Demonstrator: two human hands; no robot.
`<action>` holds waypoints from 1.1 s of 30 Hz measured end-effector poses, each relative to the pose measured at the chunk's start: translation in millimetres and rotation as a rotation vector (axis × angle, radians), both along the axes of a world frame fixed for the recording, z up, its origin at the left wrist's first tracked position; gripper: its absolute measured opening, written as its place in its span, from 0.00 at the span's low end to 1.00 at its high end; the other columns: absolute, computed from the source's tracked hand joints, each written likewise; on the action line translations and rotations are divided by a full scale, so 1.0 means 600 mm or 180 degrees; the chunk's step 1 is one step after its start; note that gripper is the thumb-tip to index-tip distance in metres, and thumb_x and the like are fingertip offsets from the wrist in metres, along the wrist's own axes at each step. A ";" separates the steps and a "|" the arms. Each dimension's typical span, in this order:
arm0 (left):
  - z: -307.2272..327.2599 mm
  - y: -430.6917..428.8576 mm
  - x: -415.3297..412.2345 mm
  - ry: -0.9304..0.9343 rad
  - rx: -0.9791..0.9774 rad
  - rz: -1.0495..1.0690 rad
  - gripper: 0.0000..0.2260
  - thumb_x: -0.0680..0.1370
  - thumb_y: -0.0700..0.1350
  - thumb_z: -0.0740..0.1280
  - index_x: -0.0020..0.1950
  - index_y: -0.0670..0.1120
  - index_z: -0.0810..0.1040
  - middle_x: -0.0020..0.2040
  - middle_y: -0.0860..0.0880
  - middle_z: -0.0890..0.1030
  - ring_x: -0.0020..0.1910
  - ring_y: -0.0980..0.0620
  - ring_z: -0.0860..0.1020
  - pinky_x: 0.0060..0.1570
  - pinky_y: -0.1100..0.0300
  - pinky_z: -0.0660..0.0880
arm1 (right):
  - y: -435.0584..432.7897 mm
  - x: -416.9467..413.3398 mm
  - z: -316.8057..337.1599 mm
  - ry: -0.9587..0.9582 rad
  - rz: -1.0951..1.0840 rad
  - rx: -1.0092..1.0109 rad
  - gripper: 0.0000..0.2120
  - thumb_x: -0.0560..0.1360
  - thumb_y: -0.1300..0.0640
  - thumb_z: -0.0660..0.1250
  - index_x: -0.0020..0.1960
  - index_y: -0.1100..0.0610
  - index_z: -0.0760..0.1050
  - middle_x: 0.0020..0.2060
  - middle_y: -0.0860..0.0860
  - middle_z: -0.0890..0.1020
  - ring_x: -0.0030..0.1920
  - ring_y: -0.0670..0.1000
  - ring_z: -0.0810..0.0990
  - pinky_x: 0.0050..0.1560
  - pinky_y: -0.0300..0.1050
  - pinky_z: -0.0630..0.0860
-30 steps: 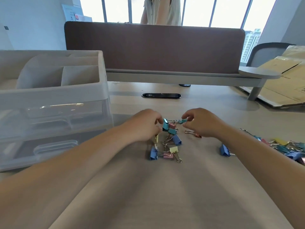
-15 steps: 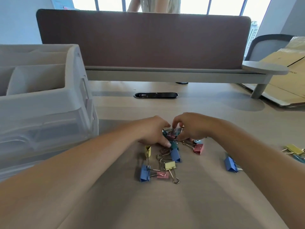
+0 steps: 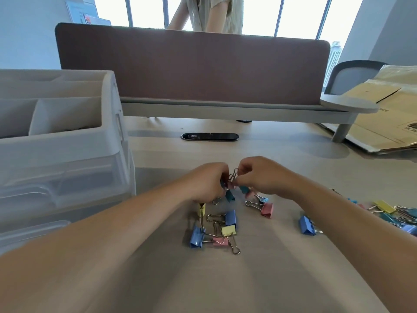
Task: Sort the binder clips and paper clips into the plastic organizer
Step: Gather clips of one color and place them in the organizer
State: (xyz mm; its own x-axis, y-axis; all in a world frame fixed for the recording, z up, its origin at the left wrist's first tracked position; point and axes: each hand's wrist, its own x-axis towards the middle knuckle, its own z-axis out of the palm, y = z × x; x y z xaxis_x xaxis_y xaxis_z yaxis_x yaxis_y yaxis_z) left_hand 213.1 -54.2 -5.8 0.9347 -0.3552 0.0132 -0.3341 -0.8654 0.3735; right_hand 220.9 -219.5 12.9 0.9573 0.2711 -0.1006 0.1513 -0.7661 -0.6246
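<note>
While both hands meet over a small tangle of binder clips (image 3: 232, 182) lifted just clear of the worktop (image 3: 282, 279), the left grip (image 3: 208, 184) is curled round the tangle's near-left side and the right grip (image 3: 259, 177) pinches the wire handles at its top between thumb and fingertips. How many clips each one has hold of cannot be told, as the fingers hide them. A teal clip (image 3: 230, 196) hangs from the underside of the bunch.

More loose binder clips (image 3: 229, 230) lie on the worktop just nearer than the hands, some with handles crossed over one another. A single blue clip (image 3: 306, 225) sits apart to the right, and a further pile (image 3: 394, 215) lies at the right edge. The plastic organizer (image 3: 108, 141) stands well to the left, its top compartments open.

These clips look light and stiff, with smooth painted bodies and springy wire loops. They are not fragile, but the loops hook into each other readily, so a pull on one probably drags its neighbours along. The safest hold seems to be across the flat sides of a body. A handle loop also gives a sure pinch, though it swings freely and lets the clip dangle.
</note>
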 end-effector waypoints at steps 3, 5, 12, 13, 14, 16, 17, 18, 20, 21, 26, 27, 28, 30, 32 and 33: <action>0.014 0.010 -0.001 -0.0117 -0.0347 0.0162 0.11 0.75 0.41 0.69 0.55 0.48 0.73 0.51 0.50 0.76 0.43 0.52 0.74 0.34 0.58 0.72 | -0.006 -0.008 0.017 0.0017 -0.0288 0.0546 0.07 0.76 0.60 0.68 0.50 0.63 0.75 0.44 0.59 0.83 0.39 0.56 0.86 0.45 0.49 0.84; 0.029 0.019 -0.002 -0.0207 -0.0442 0.0168 0.12 0.75 0.40 0.69 0.58 0.47 0.75 0.54 0.50 0.77 0.44 0.54 0.73 0.38 0.62 0.70 | -0.013 -0.014 0.030 -0.0043 -0.0481 0.0790 0.05 0.78 0.61 0.65 0.51 0.63 0.76 0.42 0.59 0.84 0.38 0.56 0.86 0.43 0.47 0.84; 0.037 0.028 -0.011 0.0058 -0.0441 0.0189 0.11 0.77 0.42 0.69 0.59 0.48 0.77 0.56 0.48 0.78 0.46 0.48 0.79 0.45 0.54 0.78 | -0.022 -0.044 0.033 -0.0183 -0.0322 0.0009 0.07 0.80 0.58 0.64 0.51 0.59 0.80 0.44 0.54 0.85 0.35 0.51 0.86 0.44 0.43 0.82; 0.034 0.027 -0.014 0.0188 -0.0511 0.0219 0.10 0.78 0.42 0.68 0.59 0.49 0.77 0.55 0.47 0.78 0.44 0.47 0.81 0.42 0.53 0.80 | -0.023 -0.047 0.031 -0.0094 -0.0270 0.0056 0.07 0.80 0.59 0.63 0.52 0.59 0.80 0.44 0.54 0.85 0.35 0.51 0.86 0.45 0.45 0.83; 0.032 0.026 -0.017 0.0322 -0.0590 0.0245 0.10 0.78 0.41 0.68 0.59 0.49 0.77 0.54 0.46 0.78 0.40 0.48 0.81 0.36 0.54 0.81 | -0.024 -0.050 0.031 0.0039 -0.0222 0.0180 0.07 0.80 0.60 0.63 0.52 0.59 0.79 0.44 0.54 0.85 0.36 0.53 0.86 0.46 0.47 0.83; 0.028 0.022 -0.019 0.0401 -0.0547 0.0222 0.11 0.79 0.41 0.67 0.60 0.50 0.78 0.53 0.47 0.78 0.33 0.52 0.79 0.28 0.60 0.77 | -0.029 -0.055 0.032 0.0198 -0.0172 0.0376 0.07 0.79 0.63 0.62 0.53 0.60 0.78 0.45 0.53 0.86 0.38 0.55 0.86 0.45 0.48 0.83; 0.027 0.020 -0.020 0.0390 -0.0496 0.0192 0.11 0.79 0.41 0.66 0.60 0.50 0.79 0.55 0.48 0.78 0.32 0.53 0.79 0.27 0.61 0.75 | -0.034 -0.055 0.032 0.0175 -0.0177 0.0391 0.08 0.79 0.64 0.62 0.53 0.59 0.78 0.45 0.52 0.86 0.38 0.54 0.86 0.43 0.46 0.83; 0.026 0.019 -0.021 0.0382 -0.0478 0.0166 0.12 0.79 0.42 0.66 0.60 0.51 0.79 0.56 0.49 0.78 0.34 0.53 0.79 0.26 0.62 0.74 | -0.040 -0.054 0.031 0.0085 -0.0198 0.0344 0.08 0.79 0.65 0.62 0.53 0.59 0.79 0.44 0.52 0.86 0.37 0.53 0.86 0.40 0.44 0.82; 0.029 0.014 -0.024 0.0331 -0.0442 0.0088 0.11 0.79 0.43 0.67 0.60 0.51 0.80 0.57 0.51 0.79 0.37 0.54 0.79 0.26 0.63 0.73 | -0.059 -0.046 0.025 -0.0299 -0.0284 -0.0076 0.09 0.78 0.63 0.62 0.54 0.58 0.80 0.44 0.50 0.85 0.35 0.49 0.84 0.36 0.40 0.79; 0.031 0.013 -0.025 0.0275 -0.0390 0.0037 0.11 0.79 0.44 0.67 0.60 0.51 0.80 0.57 0.52 0.79 0.39 0.54 0.79 0.28 0.64 0.72 | -0.070 -0.040 0.023 -0.0493 -0.0349 -0.0385 0.09 0.78 0.60 0.62 0.55 0.56 0.80 0.47 0.50 0.84 0.37 0.47 0.82 0.36 0.39 0.77; 0.035 -0.002 -0.025 0.0086 -0.0416 -0.0058 0.10 0.79 0.46 0.66 0.59 0.50 0.80 0.56 0.54 0.80 0.42 0.55 0.80 0.36 0.61 0.77 | -0.121 -0.009 0.013 -0.0284 -0.0419 -0.1662 0.21 0.80 0.45 0.60 0.72 0.49 0.69 0.71 0.50 0.71 0.66 0.53 0.73 0.63 0.47 0.70; 0.035 -0.006 -0.024 0.0043 -0.0393 -0.0087 0.10 0.79 0.47 0.66 0.59 0.51 0.80 0.57 0.53 0.80 0.47 0.55 0.80 0.43 0.60 0.77 | -0.122 -0.006 0.010 -0.0209 -0.0328 -0.1745 0.24 0.80 0.42 0.59 0.74 0.49 0.67 0.73 0.50 0.69 0.69 0.54 0.71 0.66 0.49 0.67; 0.034 -0.010 -0.024 0.0008 -0.0385 -0.0119 0.10 0.79 0.47 0.66 0.59 0.51 0.80 0.57 0.53 0.80 0.50 0.55 0.79 0.48 0.60 0.76 | -0.119 -0.005 0.007 -0.0128 -0.0220 -0.1796 0.28 0.79 0.39 0.59 0.75 0.49 0.65 0.74 0.50 0.66 0.71 0.54 0.68 0.69 0.50 0.65; 0.035 -0.018 -0.026 -0.0019 -0.0412 -0.0178 0.09 0.79 0.47 0.66 0.59 0.51 0.80 0.56 0.53 0.81 0.52 0.56 0.78 0.52 0.60 0.74 | -0.107 -0.011 0.007 0.0096 0.0002 -0.1878 0.36 0.75 0.32 0.60 0.76 0.50 0.63 0.75 0.51 0.66 0.72 0.53 0.66 0.70 0.50 0.62; 0.035 -0.022 -0.029 -0.0024 -0.0451 -0.0219 0.09 0.79 0.47 0.66 0.58 0.51 0.80 0.56 0.53 0.81 0.51 0.56 0.78 0.52 0.61 0.74 | -0.095 -0.021 0.013 0.0344 0.0142 -0.1932 0.41 0.69 0.28 0.65 0.75 0.49 0.65 0.70 0.51 0.71 0.65 0.52 0.73 0.65 0.48 0.67; 0.035 -0.023 -0.032 -0.0023 -0.0466 -0.0229 0.09 0.79 0.47 0.66 0.58 0.50 0.80 0.55 0.53 0.81 0.51 0.56 0.78 0.51 0.62 0.74 | -0.091 -0.028 0.017 0.0396 0.0204 -0.1993 0.42 0.66 0.28 0.68 0.73 0.49 0.67 0.67 0.52 0.73 0.58 0.50 0.76 0.63 0.47 0.69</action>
State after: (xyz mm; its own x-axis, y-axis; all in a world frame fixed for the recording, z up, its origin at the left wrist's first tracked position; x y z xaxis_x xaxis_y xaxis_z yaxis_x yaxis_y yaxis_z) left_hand 194.0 -67.8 15.4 0.9065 -0.4151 0.0765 -0.3966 -0.7756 0.4911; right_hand 204.2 -274.1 23.1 0.9121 0.1813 -0.3677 0.1641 -0.9834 -0.0777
